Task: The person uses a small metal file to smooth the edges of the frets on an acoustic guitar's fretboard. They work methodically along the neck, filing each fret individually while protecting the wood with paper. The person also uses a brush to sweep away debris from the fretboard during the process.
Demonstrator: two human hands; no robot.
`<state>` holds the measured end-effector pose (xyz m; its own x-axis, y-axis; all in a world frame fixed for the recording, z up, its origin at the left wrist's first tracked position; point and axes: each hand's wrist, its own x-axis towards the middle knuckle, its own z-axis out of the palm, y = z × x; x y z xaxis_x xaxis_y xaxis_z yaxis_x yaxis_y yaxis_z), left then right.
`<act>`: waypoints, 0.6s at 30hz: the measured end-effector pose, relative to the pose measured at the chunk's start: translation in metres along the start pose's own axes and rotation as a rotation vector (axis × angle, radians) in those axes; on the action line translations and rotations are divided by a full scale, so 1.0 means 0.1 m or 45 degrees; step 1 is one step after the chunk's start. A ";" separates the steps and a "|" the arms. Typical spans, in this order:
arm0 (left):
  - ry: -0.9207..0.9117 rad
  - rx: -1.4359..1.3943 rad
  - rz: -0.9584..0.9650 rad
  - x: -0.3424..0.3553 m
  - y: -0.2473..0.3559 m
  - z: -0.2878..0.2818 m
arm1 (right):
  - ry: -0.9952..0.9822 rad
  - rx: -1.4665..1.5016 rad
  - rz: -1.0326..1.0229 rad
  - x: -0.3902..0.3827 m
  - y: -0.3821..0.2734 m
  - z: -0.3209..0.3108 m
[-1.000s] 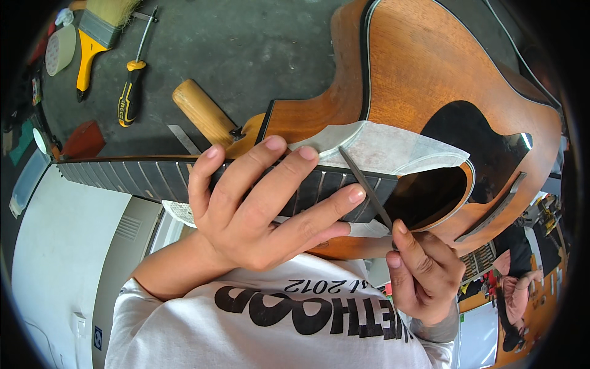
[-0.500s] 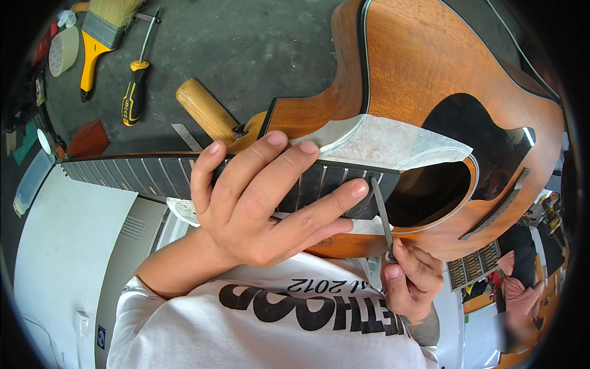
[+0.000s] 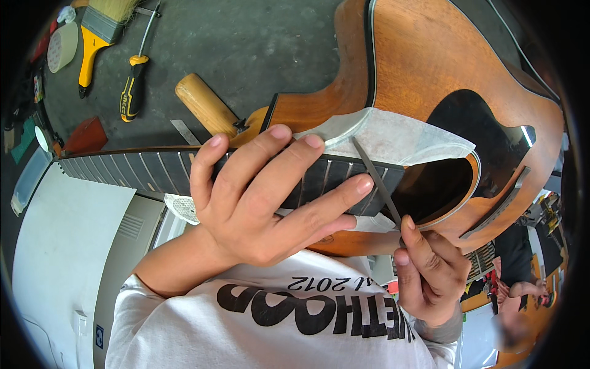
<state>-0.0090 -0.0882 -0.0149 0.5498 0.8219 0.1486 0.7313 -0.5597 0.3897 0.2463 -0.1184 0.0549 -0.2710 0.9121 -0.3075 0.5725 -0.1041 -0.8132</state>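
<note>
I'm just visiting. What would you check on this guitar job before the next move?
1. Left hand lying across the fretboard: ok.
2. Slim metal tool gripped in the right hand: ok.
3. Pale sheet over the wood along the fretboard's far edge: ok.
4. Soundhole fully covered: not ok, mostly exposed.
5. Screwdriver apart from the guitar: ok.
6. Tool's pressure: cannot tell.

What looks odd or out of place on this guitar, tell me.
The guitar shows no strings over its fretboard or bridge, which is odd for such an instrument. Whitish sheeting also covers part of it beside the fretboard's end, an unusual covering. Nothing looks spilled.
</note>
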 end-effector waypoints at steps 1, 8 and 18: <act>-0.001 0.003 0.001 0.01 0.00 0.00 | -0.011 -0.056 -0.036 0.05 0.00 -0.03; -0.011 0.004 -0.019 0.00 0.01 -0.02 | 0.046 -0.051 -0.020 -0.05 0.09 -0.17; -0.002 -0.014 -0.033 0.00 0.01 0.00 | 0.011 0.561 0.444 -0.50 0.16 0.04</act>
<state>-0.0080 -0.0887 -0.0142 0.5312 0.8361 0.1369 0.7408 -0.5368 0.4037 0.2654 -0.1674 0.0555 -0.1158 0.7970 -0.5927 0.2489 -0.5544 -0.7941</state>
